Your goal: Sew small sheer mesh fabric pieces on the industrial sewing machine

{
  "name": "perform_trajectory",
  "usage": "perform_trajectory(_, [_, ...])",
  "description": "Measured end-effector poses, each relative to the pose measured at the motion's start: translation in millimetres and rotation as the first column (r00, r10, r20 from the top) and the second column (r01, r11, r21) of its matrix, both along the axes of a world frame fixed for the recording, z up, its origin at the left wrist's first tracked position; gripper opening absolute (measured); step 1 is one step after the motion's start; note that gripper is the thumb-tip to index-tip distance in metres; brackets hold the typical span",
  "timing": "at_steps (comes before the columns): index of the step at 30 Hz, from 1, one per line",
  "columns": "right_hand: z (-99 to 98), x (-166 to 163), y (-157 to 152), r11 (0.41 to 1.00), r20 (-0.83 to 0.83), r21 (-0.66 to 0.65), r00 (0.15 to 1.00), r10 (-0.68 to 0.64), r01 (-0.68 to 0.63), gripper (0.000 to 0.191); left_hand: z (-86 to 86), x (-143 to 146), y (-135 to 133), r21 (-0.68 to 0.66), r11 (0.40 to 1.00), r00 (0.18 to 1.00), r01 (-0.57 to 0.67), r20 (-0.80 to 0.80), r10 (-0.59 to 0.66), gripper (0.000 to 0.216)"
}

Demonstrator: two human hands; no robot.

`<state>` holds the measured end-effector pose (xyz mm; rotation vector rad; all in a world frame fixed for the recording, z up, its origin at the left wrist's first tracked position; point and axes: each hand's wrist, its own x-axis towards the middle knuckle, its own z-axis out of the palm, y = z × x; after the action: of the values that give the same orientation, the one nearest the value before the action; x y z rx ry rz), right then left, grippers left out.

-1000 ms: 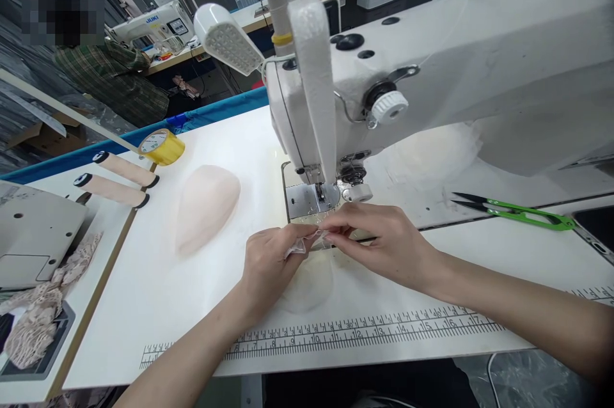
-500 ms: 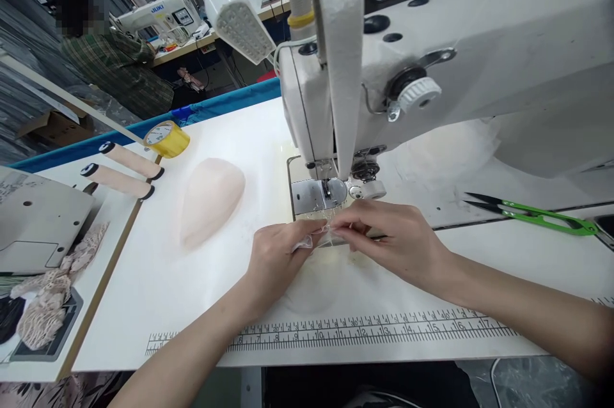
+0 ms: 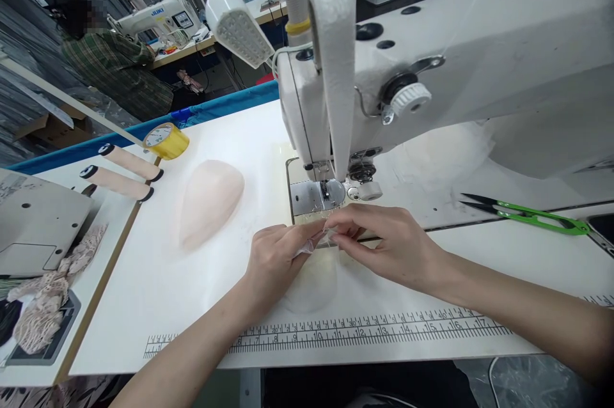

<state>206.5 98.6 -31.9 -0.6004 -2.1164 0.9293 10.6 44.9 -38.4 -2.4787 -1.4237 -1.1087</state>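
Observation:
Both my hands meet just in front of the needle plate (image 3: 316,196) of a white sewing machine (image 3: 432,75). My left hand (image 3: 273,261) pinches the left end of a small piece of sheer pale fabric (image 3: 314,243). My right hand (image 3: 388,245) pinches the same piece from the right, fingertips close to the left hand's. A larger sheer pale piece (image 3: 311,283) lies flat on the table under the hands. The presser foot (image 3: 326,189) stands a little beyond the fingertips.
A peach moulded cup pad (image 3: 208,200) lies to the left, with a yellow tape roll (image 3: 165,139) and two rollers (image 3: 122,171) beyond. Green thread snips (image 3: 527,215) lie at right. Lace trim (image 3: 43,306) is piled at far left. Another person in a plaid shirt (image 3: 115,72) works behind.
My hands stay pinched on the small sheer piece near the needle plate, shifting only slightly. The camera view has moved a little.

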Motion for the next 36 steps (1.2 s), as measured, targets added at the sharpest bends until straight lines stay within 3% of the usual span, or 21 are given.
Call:
perform_trajectory(6, [-0.8,3,0,0.998,0.018,-0.021,0.998,0.056,-0.056,0.022,0.3,-1,0,0.010,1.000,1.000,0.014,-0.005,-0.014,0.007])
perform_trajectory(12, [-1.2,3,2,0.997,0.051,-0.009,0.996,0.078,-0.077,0.018,5.1,-1,-2,0.018,1.000,0.999,0.025,-0.022,-0.025,0.001])
perform_trajectory(24, [-3.0,5,4,0.968,0.063,0.251,0.998,-0.014,-0.002,0.010,8.4,1,-2,0.020,0.999,0.999,0.047,-0.027,-0.046,0.007])
perform_trajectory(27, [-4.2,10,5,0.873,0.089,0.487,0.993,-0.079,0.026,0.012,6.7,3,-3,0.012,1.000,1.000,-0.002,-0.003,0.002,0.012])
perform_trajectory(30, [-4.9,16,6,0.689,0.098,0.723,0.994,-0.040,-0.044,0.020,6.7,8,-5,-0.020,1.000,0.999,-0.016,0.051,0.017,0.012])
perform_trajectory(34, [-2.4,21,6,0.497,0.100,0.863,0.995,0.001,-0.088,0.022,7.5,11,-7,-0.015,1.000,0.997,0.017,0.078,-0.015,0.008])
perform_trajectory(36, [0.5,21,7,0.467,0.117,0.878,0.993,0.009,-0.107,0.023,6.9,11,-7,-0.023,0.999,0.997,0.036,0.064,-0.035,0.004])
